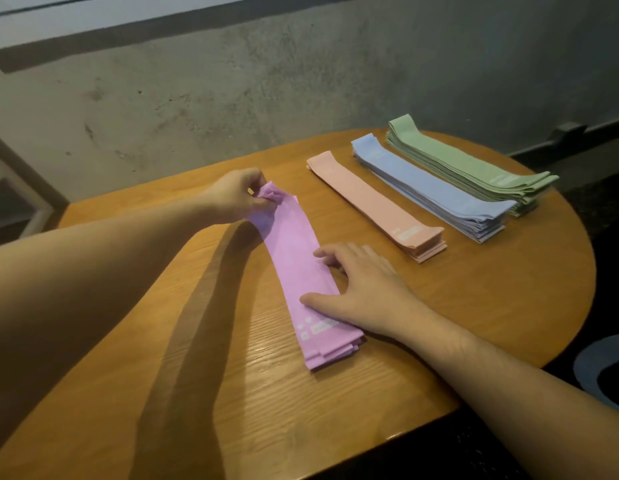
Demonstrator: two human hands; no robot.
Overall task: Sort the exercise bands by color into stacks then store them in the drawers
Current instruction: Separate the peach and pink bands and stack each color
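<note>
Four stacks of flat exercise bands lie on a wooden table [474, 306]. The purple stack [294, 258] is nearest, running from centre toward the front. My left hand [235, 197] pinches the crumpled far end of its top band. My right hand [363, 289] rests flat on the stack's near half, fingers spread and straight. To the right lie a pink stack [374, 206], then a taller blue stack [425, 188], and farthest right a green stack [474, 164].
A rough concrete wall [266, 81] rises just behind the table. The table's rounded edge curves on the right, above a dark floor with a round blue-rimmed object [588, 368]. A framed panel [14, 199] stands at the far left.
</note>
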